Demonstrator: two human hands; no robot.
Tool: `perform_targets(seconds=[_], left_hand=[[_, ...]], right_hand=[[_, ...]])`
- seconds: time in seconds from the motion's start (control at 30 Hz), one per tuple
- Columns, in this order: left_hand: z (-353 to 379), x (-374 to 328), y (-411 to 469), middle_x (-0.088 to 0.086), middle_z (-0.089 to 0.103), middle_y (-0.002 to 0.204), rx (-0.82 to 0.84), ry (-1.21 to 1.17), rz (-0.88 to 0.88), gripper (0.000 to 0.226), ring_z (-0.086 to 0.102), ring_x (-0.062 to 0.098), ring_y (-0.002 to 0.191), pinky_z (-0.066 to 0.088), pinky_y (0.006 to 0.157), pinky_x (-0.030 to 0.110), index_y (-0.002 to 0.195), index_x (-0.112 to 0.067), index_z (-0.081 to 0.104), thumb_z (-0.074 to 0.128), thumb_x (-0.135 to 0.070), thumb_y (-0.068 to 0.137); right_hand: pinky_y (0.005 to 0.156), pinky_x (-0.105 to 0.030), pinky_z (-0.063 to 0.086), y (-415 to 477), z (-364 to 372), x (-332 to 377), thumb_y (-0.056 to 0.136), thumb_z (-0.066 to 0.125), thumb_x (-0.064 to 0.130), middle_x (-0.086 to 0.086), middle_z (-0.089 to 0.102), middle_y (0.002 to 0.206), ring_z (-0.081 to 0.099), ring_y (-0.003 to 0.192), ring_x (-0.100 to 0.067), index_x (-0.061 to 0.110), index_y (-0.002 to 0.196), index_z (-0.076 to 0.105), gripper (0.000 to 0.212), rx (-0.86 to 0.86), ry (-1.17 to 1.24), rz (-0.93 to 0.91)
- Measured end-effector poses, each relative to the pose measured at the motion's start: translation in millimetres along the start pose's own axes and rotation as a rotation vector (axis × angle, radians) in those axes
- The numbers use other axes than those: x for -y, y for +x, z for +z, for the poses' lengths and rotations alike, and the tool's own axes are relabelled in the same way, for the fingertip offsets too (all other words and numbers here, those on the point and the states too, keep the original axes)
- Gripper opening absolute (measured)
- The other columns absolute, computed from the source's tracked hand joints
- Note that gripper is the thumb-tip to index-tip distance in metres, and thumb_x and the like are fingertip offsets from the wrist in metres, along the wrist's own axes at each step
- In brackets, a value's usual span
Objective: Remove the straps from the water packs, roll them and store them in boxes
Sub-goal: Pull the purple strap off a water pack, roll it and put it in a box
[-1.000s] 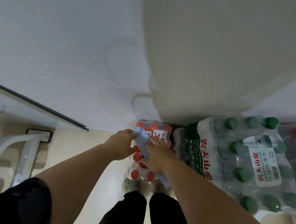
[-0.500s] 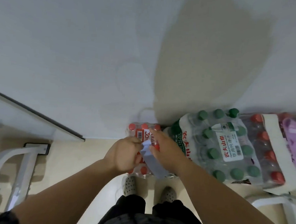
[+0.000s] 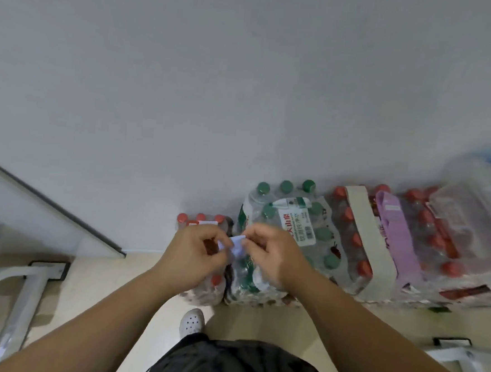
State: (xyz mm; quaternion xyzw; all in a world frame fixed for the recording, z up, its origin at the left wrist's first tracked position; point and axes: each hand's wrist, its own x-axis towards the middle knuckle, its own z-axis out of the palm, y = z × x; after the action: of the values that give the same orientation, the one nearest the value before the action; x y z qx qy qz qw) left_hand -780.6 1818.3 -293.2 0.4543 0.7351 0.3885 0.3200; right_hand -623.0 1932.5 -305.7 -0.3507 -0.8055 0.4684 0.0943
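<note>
My left hand (image 3: 196, 255) and my right hand (image 3: 274, 257) are held close together above the water packs, both pinching a pale blue strap (image 3: 236, 244) that shows only as a small piece between the fingers. Below them on the floor sits a small pack with red caps (image 3: 201, 220) and beside it a pack with green caps (image 3: 294, 218). Further right, a red-capped pack (image 3: 348, 230) carries a beige strap (image 3: 365, 237), and a purple strap (image 3: 395, 234) wraps the pack next to it.
The packs line up against a white wall (image 3: 245, 84). More wrapped packs (image 3: 468, 219) lie at the far right. A white metal frame (image 3: 22, 286) stands on the floor at left, another frame (image 3: 459, 354) at lower right. My shoe (image 3: 191, 323) is just before the packs.
The strap came off the small red-capped pack and is now gathered short between both hands. My view swung right, bringing the strapped packs into sight.
</note>
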Motion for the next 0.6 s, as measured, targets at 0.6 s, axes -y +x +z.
perform_targets(seconds=[0.6], left_hand=[[85.8,-139.3,-22.0,0.017,0.066,0.067,0.015,-0.162,-0.08,0.02,0.057,0.021,0.057,0.049,0.057,0.033,0.076,-0.012,0.073,0.067,0.007,0.08]], right_hand=[[0.071,-0.036,0.057,-81.6,-138.3,-27.9,0.095,0.07,0.02,-0.016,0.076,0.085,0.069,0.071,-0.018,0.014,0.095,0.072,0.006,0.038,0.276,0.016]])
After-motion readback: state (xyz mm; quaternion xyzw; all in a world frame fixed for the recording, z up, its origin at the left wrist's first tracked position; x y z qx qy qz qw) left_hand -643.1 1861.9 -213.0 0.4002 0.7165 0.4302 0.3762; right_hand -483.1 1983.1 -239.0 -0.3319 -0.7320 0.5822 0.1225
